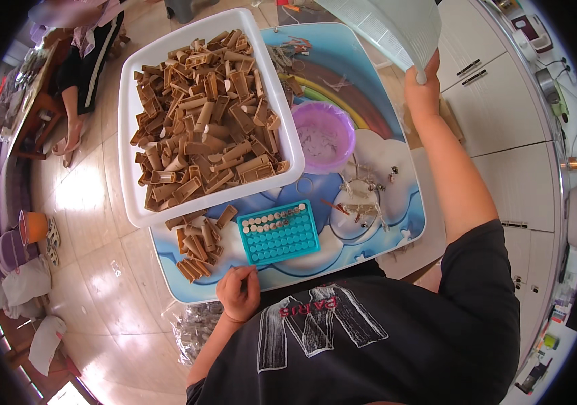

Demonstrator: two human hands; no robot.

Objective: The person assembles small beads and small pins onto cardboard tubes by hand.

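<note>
Raised at the far right, my right hand (424,91) is closed around the edge of a pale translucent plastic basket (386,30) with a fine perforated pattern. It is tilted above the table's far corner and partly cut off by the frame. My left hand (238,291) rests at the table's near edge with its fingers curled; what they hold, if anything, is hidden. Just beyond it lies a teal tray (281,251) with rows of round wells, the far rows holding small pale and metallic round pieces. Loose brown plastic casings (199,244) are heaped left of the tray.
A large white bin (126,135) full of brown casings covers the table's far left. Beside it stands a purple bowl (325,115) with whitish contents. Small wire-like parts (366,192) are scattered on the blue patterned table (396,233). White cabinets (504,115) line the right; a person (89,61) sits far left.
</note>
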